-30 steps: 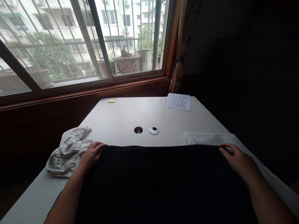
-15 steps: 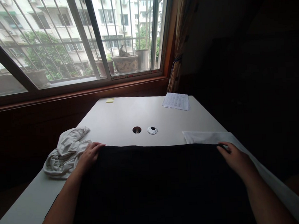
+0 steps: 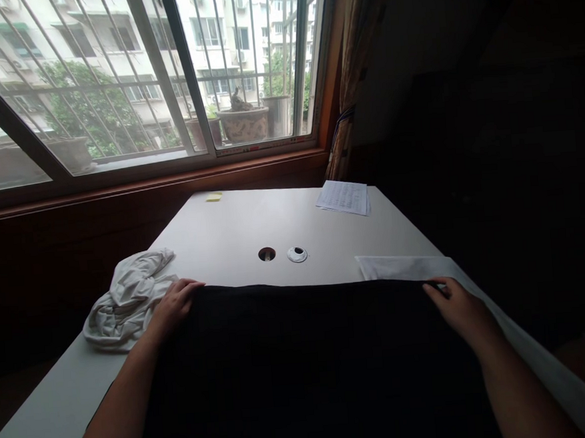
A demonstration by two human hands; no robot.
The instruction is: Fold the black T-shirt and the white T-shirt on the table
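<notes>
A wide piece of black cloth (image 3: pixel 313 364) lies spread over the near part of the white table (image 3: pixel 223 230); its exact kind cannot be made out. My left hand (image 3: pixel 178 304) is closed on its far left corner, fingers over the edge. At the far right corner, my right hand (image 3: pixel 451 301) pinches the cloth between thumb and fingers. The far edge runs nearly straight between both hands. Close beside my left hand sits a crumpled light-grey cloth (image 3: pixel 125 304). A whitish translucent sheet (image 3: pixel 406 266) lies partly under the black cloth near my right hand.
Printed papers (image 3: pixel 344 197) and a yellow sticky note (image 3: pixel 214 197) lie at the table's far end. In the middle are a round cable hole (image 3: pixel 267 254) and a loose round cover (image 3: pixel 297 254). Beyond stand a barred window (image 3: pixel 241 62) and a tied curtain (image 3: pixel 347 102).
Almost nothing differs. The view has shifted very slightly, and both hands keep their hold at the corners of the black cloth.
</notes>
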